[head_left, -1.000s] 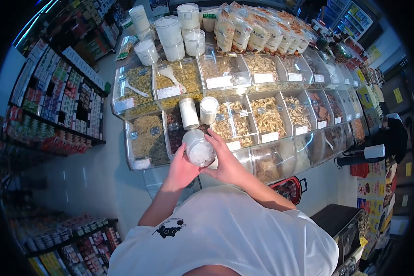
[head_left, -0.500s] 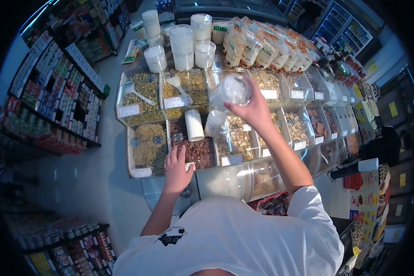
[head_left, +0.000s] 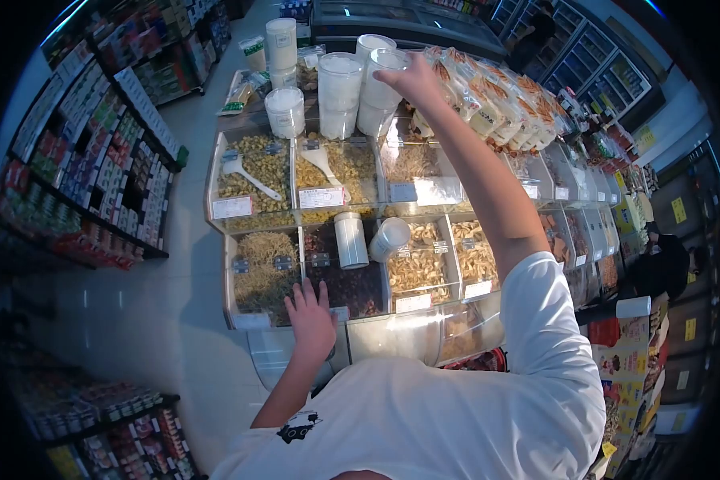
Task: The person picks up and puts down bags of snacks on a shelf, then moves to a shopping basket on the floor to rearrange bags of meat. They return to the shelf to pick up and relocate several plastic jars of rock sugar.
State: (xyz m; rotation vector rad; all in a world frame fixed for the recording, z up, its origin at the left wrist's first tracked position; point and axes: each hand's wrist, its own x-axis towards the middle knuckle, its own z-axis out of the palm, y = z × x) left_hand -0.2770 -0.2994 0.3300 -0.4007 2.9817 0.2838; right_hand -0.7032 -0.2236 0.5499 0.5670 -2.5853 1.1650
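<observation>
Across the middle runs a big stand (head_left: 216,264) of clear bins, so you can see the food inside each one. Bins step up from near to far, which lets a person reach them all. Price cards sit on the fronts, easy to read.

Far right on top, bags (head_left: 496,104) of snacks lean in a row, faces out.

Far on top, tall tubs (head_left: 340,92) stand in a bunch, upright so they do not spill. The right hand (head_left: 412,80) is stretched way out to them. Its fingers wrap the top of one jar (head_left: 384,68), holding it tight from above. That jar is at the far end, touching the other tubs, and looks set down among them.

Two more jars (head_left: 350,238) rest on the bin lids in the middle. One lies flat and one tips over beside it.

White scoops (head_left: 244,172) lie in the far bins, handles up for grabbing.

Near the body, the left hand (head_left: 310,320) lies flat on a bin's front edge, fingers spread wide, holding nothing. I think it props the person up while the other arm leans far.
</observation>
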